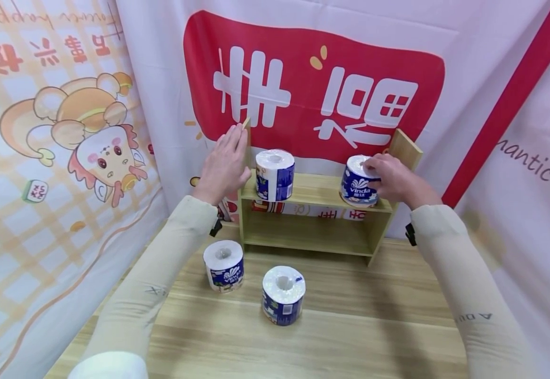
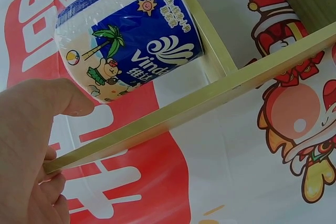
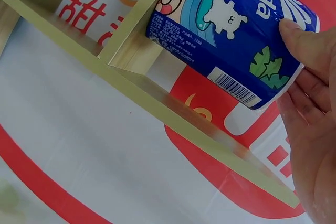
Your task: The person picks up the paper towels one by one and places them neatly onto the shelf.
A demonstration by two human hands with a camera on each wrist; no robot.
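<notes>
My left hand [image 1: 225, 166] holds the upright left side panel of a small wooden shelf [image 1: 308, 239], with the thumb on the inner side and the other fingers at its outer side. Next to that thumb a wrapped toilet paper roll [image 1: 275, 176] stands on the upper board; its blue Vinda label [image 2: 152, 45] shows in the left wrist view. At the right end of the same board, my right hand [image 1: 393, 176] grips the top of another toilet paper roll [image 1: 359, 181]. In the right wrist view the thumb presses this roll's blue side [image 3: 226, 30], with the other fingers partly hidden behind it.
Two more toilet paper rolls stand on the wooden table [image 1: 341, 326]: one roll [image 1: 224, 266] near the shelf's left foot, another roll [image 1: 283, 295] in front of the shelf. A printed cloth [image 1: 161, 52] hangs close behind and at both sides. The shelf's right panel [image 1: 405, 150] rises beside my right hand.
</notes>
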